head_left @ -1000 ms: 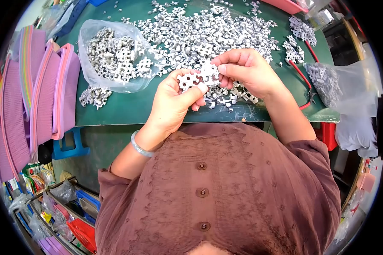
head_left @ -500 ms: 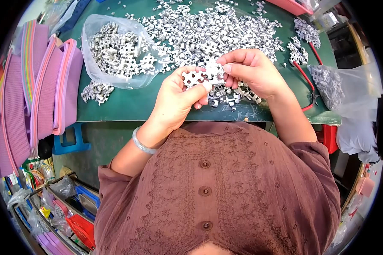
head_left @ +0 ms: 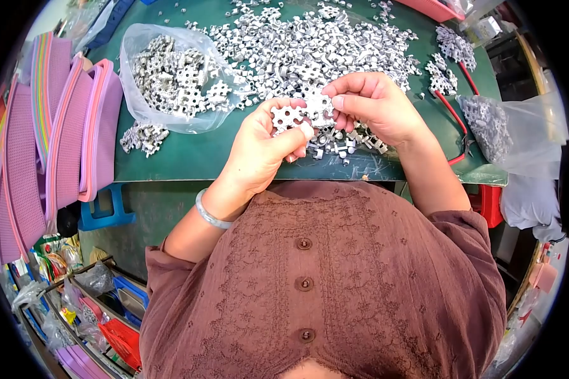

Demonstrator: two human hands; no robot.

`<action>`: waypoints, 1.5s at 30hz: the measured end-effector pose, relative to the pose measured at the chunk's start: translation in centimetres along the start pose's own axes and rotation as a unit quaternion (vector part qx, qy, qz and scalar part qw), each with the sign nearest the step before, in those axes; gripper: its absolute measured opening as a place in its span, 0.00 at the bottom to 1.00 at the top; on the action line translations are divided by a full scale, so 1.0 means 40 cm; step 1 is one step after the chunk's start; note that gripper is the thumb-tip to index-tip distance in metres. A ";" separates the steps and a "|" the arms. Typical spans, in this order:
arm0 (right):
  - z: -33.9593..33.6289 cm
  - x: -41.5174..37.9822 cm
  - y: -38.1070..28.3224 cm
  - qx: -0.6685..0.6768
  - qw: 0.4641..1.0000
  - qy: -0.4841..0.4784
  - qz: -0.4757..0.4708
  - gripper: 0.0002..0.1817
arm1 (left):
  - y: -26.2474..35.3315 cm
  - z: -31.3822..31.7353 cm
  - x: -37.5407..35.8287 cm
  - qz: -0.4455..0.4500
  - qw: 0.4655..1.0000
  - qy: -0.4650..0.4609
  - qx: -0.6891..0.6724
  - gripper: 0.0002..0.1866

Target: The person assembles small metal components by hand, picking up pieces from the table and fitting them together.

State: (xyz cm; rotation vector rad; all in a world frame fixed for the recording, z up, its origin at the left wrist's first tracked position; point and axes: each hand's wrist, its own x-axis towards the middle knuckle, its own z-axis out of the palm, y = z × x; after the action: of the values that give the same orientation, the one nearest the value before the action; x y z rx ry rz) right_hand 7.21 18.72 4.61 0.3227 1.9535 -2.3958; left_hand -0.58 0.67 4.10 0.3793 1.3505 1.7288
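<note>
My left hand [head_left: 265, 144] is closed around a flat light-grey metal piece with round holes [head_left: 287, 118], thumb pressed on its near side. A second pale holed piece [head_left: 319, 107] meets it edge to edge, pinched between the thumb and fingers of my right hand [head_left: 374, 106]. Whether the two pieces are joined cannot be made out. Just beyond both hands spreads a heap of small silvery metal parts [head_left: 310, 47], and a few more lie beneath them near the table's front edge.
To the left, an open clear plastic bag [head_left: 136, 63] holds many holed pieces; a small pile [head_left: 144, 138] lies in front. Red-handled pliers [head_left: 450, 114] and a bag of grey parts [head_left: 487, 123] are at the right. Purple strips [head_left: 66, 132] stand beside the green table [head_left: 189, 161].
The pale piece in my right hand has tilted slightly, showing its face more squarely. Both hands stay in nearly the same place.
</note>
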 end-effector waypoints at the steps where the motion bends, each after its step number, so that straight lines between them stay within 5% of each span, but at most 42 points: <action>1: 0.000 -0.001 -0.001 -0.001 1.000 0.002 0.000 0.08 | 0.001 0.002 -0.001 0.005 1.000 -0.001 0.000 0.17; 12: -0.007 0.007 0.018 -0.244 0.966 0.071 -0.049 0.10 | 0.009 -0.010 0.001 0.006 1.000 -0.017 0.009 0.22; 18: 0.006 0.002 0.021 -0.471 0.857 0.123 -0.169 0.11 | 0.006 -0.005 0.002 0.012 0.999 -0.012 0.028 0.28; 24: 0.011 -0.011 0.008 -0.542 0.799 0.165 -0.202 0.09 | 0.016 0.012 -0.005 0.044 0.998 -0.013 0.054 0.28; 30: 0.018 -0.021 0.002 -0.309 0.927 0.062 -0.205 0.09 | 0.020 0.024 -0.003 0.066 0.994 -0.014 0.089 0.28; 45: 0.008 -0.036 -0.016 -0.201 0.973 0.024 -0.107 0.05 | 0.024 0.059 0.005 0.077 0.990 -0.061 0.097 0.28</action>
State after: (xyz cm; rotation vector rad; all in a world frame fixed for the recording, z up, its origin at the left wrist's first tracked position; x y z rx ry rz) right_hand 8.49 18.41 5.57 0.1598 2.5437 -2.0358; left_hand 0.52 2.28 5.74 0.7033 1.4362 1.6721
